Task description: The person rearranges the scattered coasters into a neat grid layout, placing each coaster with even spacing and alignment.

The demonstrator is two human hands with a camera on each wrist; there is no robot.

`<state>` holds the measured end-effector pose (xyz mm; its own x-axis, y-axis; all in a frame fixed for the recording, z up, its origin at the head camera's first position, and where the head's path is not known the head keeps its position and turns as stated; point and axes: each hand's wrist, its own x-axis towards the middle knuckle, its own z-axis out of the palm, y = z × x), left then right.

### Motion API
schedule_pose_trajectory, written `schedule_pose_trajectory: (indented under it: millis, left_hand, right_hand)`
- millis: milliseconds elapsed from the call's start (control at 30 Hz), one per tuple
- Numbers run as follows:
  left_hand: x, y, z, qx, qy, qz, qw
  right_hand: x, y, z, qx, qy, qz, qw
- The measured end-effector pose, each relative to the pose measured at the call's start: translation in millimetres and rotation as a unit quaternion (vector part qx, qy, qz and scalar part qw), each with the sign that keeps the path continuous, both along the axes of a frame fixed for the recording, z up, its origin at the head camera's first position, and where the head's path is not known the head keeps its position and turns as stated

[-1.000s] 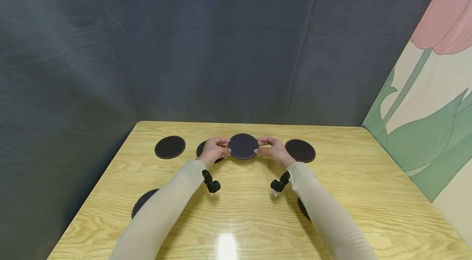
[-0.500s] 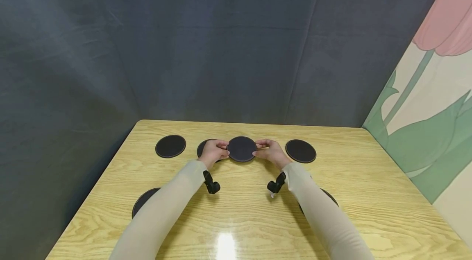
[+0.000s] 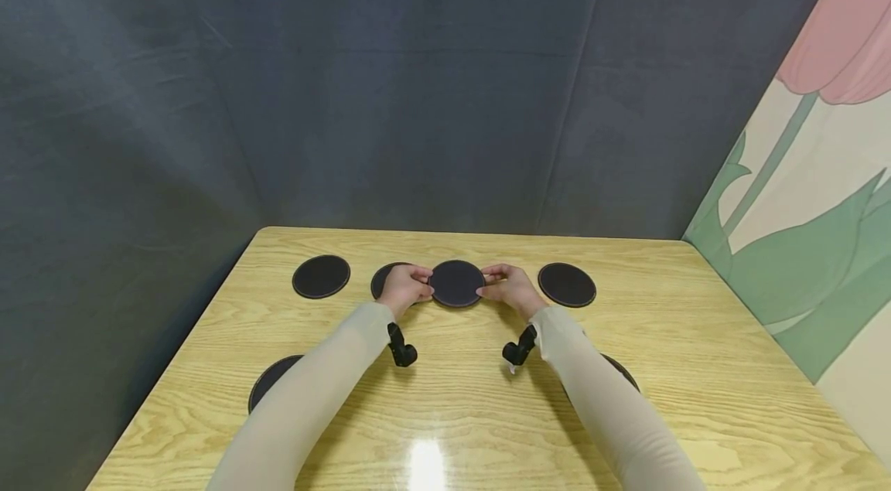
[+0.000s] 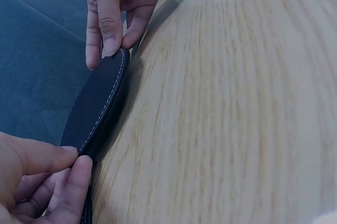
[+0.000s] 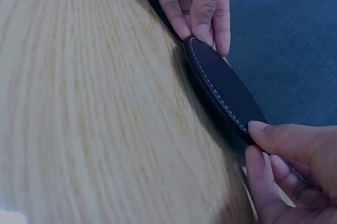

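Though other discs are already laid flat in the head view, one black disc below centre is pinched by left hand and right hand. At left in the left wrist view, at right in the right wrist's, it is not yet released.

We look forward and down from the head, and closely from opposite wrists, all sharing one round black stitched disc.
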<state>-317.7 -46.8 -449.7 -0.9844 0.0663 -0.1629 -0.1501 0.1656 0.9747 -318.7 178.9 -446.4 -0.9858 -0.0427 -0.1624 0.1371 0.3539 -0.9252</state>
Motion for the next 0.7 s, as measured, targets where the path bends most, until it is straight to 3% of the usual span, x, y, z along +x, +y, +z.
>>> schedule_pose_trajectory:
  millis: [233,700]
  left_hand:
    - [3.2,2.4,2.2,-0.028,0.007,-0.002,0.9996]
    - [3.5,2.9,6.3,-0.039,0.001,0.007,0.9992]
  right_hand:
    - [-0.8,-0.5,-3.2,0.004,0.005,-0.004,1.000]
    - [-0.6,-2.9,-4.0,0.022,0.010,0.004,1.000]
